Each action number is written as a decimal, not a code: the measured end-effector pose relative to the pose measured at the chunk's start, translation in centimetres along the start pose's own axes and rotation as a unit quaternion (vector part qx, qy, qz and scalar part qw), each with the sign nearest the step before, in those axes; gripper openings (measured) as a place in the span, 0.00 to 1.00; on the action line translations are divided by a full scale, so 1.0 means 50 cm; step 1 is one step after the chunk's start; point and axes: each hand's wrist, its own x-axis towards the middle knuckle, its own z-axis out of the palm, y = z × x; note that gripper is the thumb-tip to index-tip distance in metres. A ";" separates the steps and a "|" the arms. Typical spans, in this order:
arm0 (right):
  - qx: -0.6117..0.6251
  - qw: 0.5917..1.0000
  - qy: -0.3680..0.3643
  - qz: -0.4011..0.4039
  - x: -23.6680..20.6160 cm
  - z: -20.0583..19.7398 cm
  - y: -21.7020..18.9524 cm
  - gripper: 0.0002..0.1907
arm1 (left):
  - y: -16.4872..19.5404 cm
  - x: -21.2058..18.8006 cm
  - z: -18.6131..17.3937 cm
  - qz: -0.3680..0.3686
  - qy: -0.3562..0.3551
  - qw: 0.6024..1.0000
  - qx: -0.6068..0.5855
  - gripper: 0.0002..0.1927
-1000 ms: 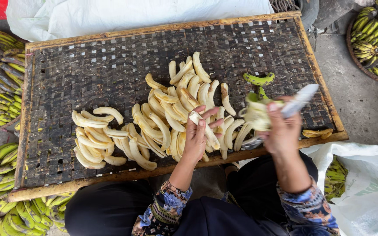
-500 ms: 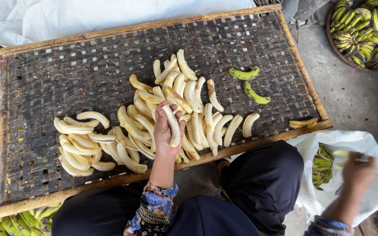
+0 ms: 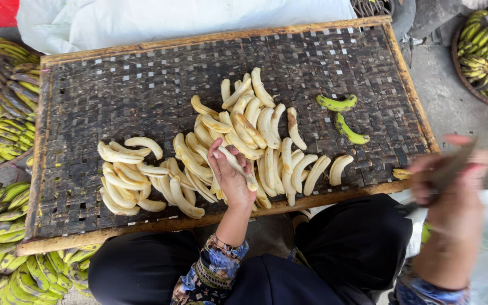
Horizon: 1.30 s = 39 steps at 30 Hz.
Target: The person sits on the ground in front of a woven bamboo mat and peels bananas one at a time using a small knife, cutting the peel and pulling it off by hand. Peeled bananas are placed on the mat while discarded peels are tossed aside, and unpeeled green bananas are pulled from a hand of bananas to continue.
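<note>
A peeled banana (image 3: 237, 167) lies among the heap near the woven tray's (image 3: 86, 101) front edge, grasped by the left hand (image 3: 231, 176). The blurred right hand (image 3: 450, 181), beyond the tray's right front corner, clasps a knife (image 3: 458, 161).

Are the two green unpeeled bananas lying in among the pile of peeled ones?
No, the two green bananas lie apart on the woven tray, right of the peeled bananas.
</note>
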 end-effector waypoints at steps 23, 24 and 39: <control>-0.228 0.883 -0.410 -0.006 -0.093 0.434 0.036 0.28 | 0.080 -0.023 0.029 0.136 0.004 0.990 -0.041 0.15; -0.231 0.885 -0.403 -0.039 -0.093 0.433 0.038 0.27 | 0.079 -0.025 0.029 0.127 0.002 0.991 -0.044 0.15; -0.320 0.865 -0.373 -0.101 -0.054 0.423 0.079 0.21 | 0.040 -0.042 0.024 -0.116 0.068 0.983 -0.124 0.14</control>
